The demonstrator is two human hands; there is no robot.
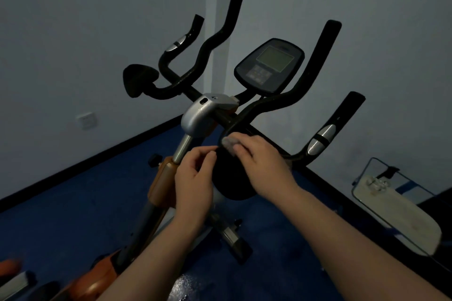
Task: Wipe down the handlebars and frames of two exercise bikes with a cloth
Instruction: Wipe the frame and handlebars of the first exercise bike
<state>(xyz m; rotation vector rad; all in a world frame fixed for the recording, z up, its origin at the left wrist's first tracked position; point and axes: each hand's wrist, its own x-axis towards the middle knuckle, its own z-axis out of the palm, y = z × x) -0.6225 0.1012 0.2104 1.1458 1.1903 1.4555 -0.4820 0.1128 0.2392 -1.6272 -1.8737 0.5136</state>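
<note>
On black handlebar (247, 115) — right hand (261, 164) pressing cloth (228, 144), left hand (195, 173) beside

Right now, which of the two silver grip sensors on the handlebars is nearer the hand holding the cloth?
The silver sensor on the right-side bar, low and just beyond the right hand pressing the cloth. The other silver sensor sits high on the far left bar.

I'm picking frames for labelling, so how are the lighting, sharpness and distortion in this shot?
Head view: dim and bluish, with the black handlebars nearly a silhouette; glints show on the silver grip sensor and the stem cover. Wide-angle bending curves the wall base and stretches the forearms. The cloth under the right hand is soft; the left hand is fairly sharp; the bottom-left corner is blurred.
</note>
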